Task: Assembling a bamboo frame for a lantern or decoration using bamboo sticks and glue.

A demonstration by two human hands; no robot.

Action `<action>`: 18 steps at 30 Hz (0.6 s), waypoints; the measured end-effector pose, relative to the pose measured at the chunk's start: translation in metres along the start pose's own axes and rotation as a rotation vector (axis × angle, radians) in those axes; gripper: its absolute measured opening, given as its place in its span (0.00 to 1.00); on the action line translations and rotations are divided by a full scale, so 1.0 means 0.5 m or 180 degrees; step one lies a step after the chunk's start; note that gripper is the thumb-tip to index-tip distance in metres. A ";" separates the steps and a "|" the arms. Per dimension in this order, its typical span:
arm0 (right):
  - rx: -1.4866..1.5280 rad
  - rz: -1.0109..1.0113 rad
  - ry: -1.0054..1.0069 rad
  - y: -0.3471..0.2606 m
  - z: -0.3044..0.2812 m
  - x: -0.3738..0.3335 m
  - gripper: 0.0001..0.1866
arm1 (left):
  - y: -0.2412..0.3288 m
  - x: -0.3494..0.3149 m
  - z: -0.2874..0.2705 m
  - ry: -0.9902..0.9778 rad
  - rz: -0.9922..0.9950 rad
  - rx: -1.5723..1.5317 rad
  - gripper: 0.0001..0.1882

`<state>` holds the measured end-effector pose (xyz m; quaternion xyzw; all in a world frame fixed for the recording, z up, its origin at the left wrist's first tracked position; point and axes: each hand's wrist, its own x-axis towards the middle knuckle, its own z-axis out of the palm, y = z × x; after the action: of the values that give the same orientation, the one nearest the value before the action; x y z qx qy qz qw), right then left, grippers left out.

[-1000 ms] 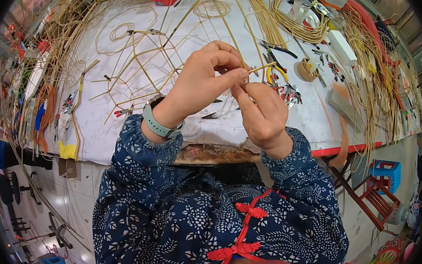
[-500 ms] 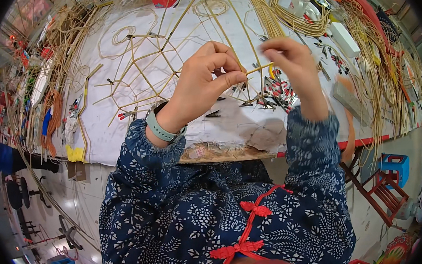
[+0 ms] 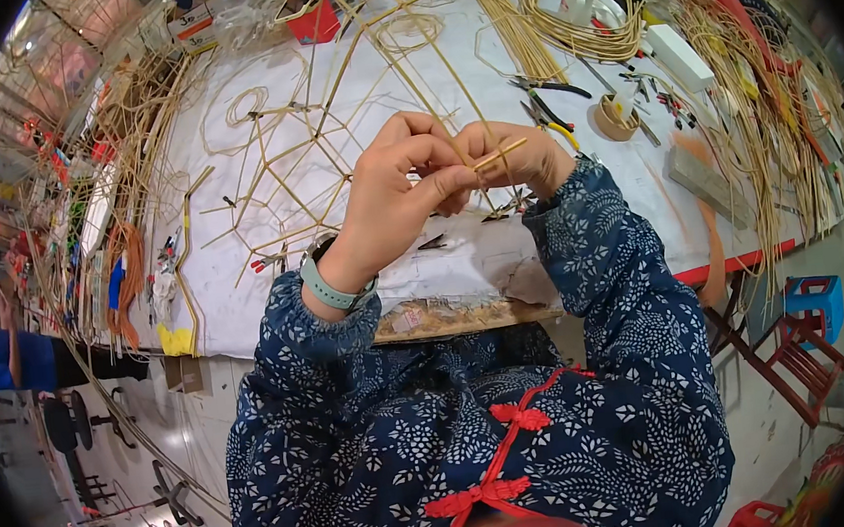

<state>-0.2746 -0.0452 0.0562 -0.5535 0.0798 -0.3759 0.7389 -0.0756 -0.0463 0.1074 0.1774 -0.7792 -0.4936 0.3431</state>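
My left hand (image 3: 402, 177), with a pale watch strap at its wrist, pinches a thin bamboo strip (image 3: 505, 154) between thumb and fingers. The strip's short end sticks out to the right. Close against it is my right hand (image 3: 525, 159), fingers curled at the same joint; its fingertips are partly hidden, and what they hold cannot be made out. Long bamboo strips (image 3: 425, 44) run from the joint toward the far side. To the left stands an open frame of thin bamboo strips (image 3: 282, 178), joined in many-sided shapes. Below my hands lies a small black clip (image 3: 431, 243).
Right of my hands are pliers (image 3: 550, 102), a tape roll (image 3: 615, 118) and a grey block (image 3: 708, 183). Coiled cane (image 3: 588, 33) and a red box (image 3: 312, 20) lie farther back. Bundled strips line both sides. A folding wooden chair (image 3: 787, 357) stands beyond the table edge.
My right hand has come in from the right to meet my left at the joint, its fingers curling in. The pliers and tape roll now show. The view has shifted slightly.
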 end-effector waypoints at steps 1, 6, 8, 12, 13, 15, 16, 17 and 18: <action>-0.0229 0.0144 0.0277 0.003 -0.012 -0.004 0.12 | -0.002 0.000 0.000 0.0029 0.0096 0.0089 0.04; -0.1022 0.0007 0.0736 -0.044 -0.005 -0.018 0.12 | -0.019 0.009 0.005 0.0351 0.0333 0.0197 0.05; -0.1181 -0.0190 0.0664 -0.059 0.001 -0.015 0.13 | -0.016 0.009 0.003 0.0359 0.0085 0.0118 0.06; -0.1502 -0.0578 0.0722 -0.072 -0.001 -0.013 0.09 | -0.008 0.015 0.002 0.0271 -0.0127 0.0160 0.07; -0.1444 -0.0598 0.0757 -0.073 0.002 -0.013 0.08 | -0.006 0.015 0.003 0.0213 -0.0167 0.0216 0.07; -0.1327 -0.0654 0.0821 -0.074 0.012 -0.009 0.07 | -0.003 0.016 0.003 0.0226 -0.0160 0.0151 0.07; -0.1337 -0.0638 0.0818 -0.076 0.020 -0.010 0.07 | -0.002 0.017 0.003 0.0211 -0.0153 0.0093 0.06; -0.1530 -0.0913 0.1500 -0.078 0.030 -0.016 0.06 | -0.002 0.019 0.005 0.0188 -0.0145 0.0033 0.06; -0.1718 -0.1189 0.2191 -0.081 0.046 -0.022 0.06 | -0.005 0.021 0.008 0.0184 -0.0136 0.0014 0.06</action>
<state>-0.2892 -0.0249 0.0971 -0.5738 0.3139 -0.6297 0.4191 -0.0858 -0.0512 0.1081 0.2090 -0.7661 -0.4937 0.3545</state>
